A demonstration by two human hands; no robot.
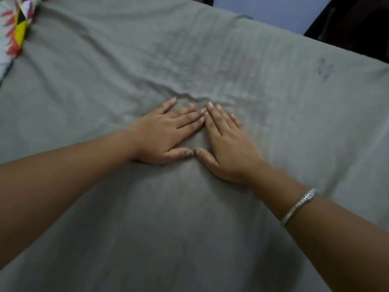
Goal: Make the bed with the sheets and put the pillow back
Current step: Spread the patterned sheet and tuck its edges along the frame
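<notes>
A view from above of a bed covered by a grey sheet (210, 239) that fills nearly the whole frame. At the upper left edge, a bright patterned cloth (20, 28) in red, yellow and white lies against the sheet; whether it is the pillow cannot be told. At centre, the left hand (166, 135) lies flat on the sheet, fingers straight and spread, holding nothing. Just beside it, the right hand (228, 146) also presses flat with straight fingers, thumbs and fingertips almost meeting. A silver bracelet (299, 206) circles the right forearm. Creases bunch just above the fingertips. The step appears to be smoothing the sheet; next, the palms likely need to sweep outward to push the creases toward the edges.
</notes>
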